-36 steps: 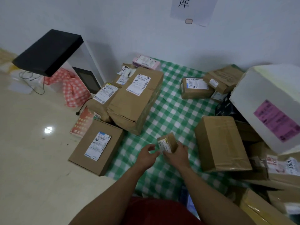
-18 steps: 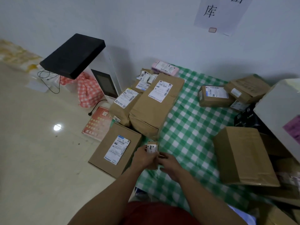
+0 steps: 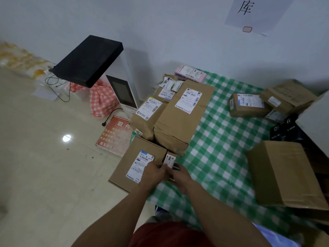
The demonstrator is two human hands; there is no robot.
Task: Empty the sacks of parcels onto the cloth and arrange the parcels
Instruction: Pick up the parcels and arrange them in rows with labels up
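Note:
A green-and-white checked cloth [image 3: 219, 139] lies on the floor by the wall. Both my hands hold a small brown box [image 3: 170, 160] with a white label, set down against the right side of a flat labelled carton [image 3: 135, 163] at the cloth's left edge. My left hand [image 3: 154, 172] grips its left side and overlaps the carton's label. My right hand [image 3: 179, 175] holds its near right side. Behind them two large brown parcels [image 3: 183, 118] lie side by side, with small packets and a pink box [image 3: 190, 74] further back.
A big plain carton [image 3: 283, 173] stands at the right. More labelled boxes [image 3: 247, 104] and a black item [image 3: 283, 129] crowd the far right. Left of the cloth are a white machine with a black top [image 3: 89, 59], a red checked bag [image 3: 102, 100], a red sign [image 3: 115, 134] and bare tiled floor.
The small box went left and down from mid-cloth to the flat carton's right side, both hands following. The camera has swung left.

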